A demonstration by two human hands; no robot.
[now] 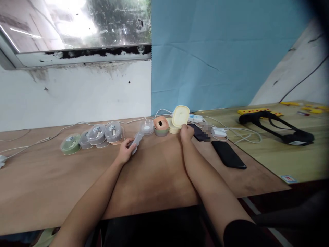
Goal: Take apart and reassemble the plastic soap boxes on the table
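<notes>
My left hand (pixel 126 151) is closed on a translucent grey plastic piece (pixel 138 139), tilted up from the table; it looks like a shallow box or lid seen edge-on. My right hand (pixel 186 133) grips a cream-yellow square lid (pixel 181 116) by its lower edge, holding it upright. Just left of that hand is a stack of similar cream pieces (pixel 171 129). Beside the stack, an orange piece (pixel 160 122) sits on greenish-grey ones (pixel 161 132). A clear plastic container (pixel 147 127) stands between the hands, close behind the grey piece.
Several grey lidded boxes (pixel 96 133) and a green one (pixel 70 144) line the left side. A black phone (pixel 228 155), white cables (pixel 244 132) and a white adapter (pixel 219 132) lie at right. Farther right is a black frame-like object (pixel 276 127). The wall stands directly behind.
</notes>
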